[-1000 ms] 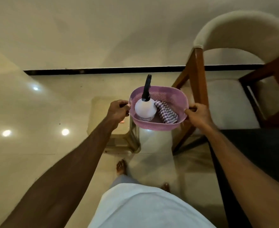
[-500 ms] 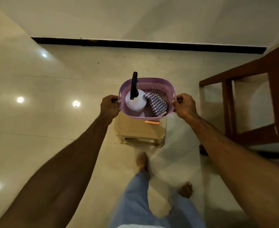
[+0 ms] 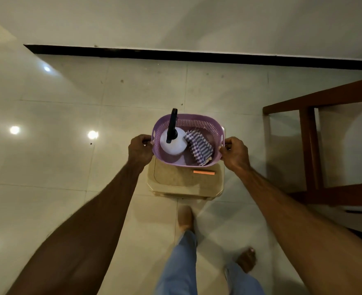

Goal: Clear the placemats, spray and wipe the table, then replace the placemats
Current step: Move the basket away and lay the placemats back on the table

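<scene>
The left hand (image 3: 140, 150) and right hand (image 3: 235, 153) are each curling their fingers around a side handle of the oval, perforated purple plastic basket (image 3: 205, 124), holding it over a beige plastic stool (image 3: 180, 180). Inside are standing a white, rounded spray bottle (image 3: 174, 142) with a black nozzle, and lying beside it a folded checked cloth (image 3: 199, 146).

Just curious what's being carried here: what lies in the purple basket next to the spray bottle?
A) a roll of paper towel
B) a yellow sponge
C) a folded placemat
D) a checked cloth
D: a purple-and-white checked cloth lies folded in the purple basket, right of the white spray bottle.
</scene>
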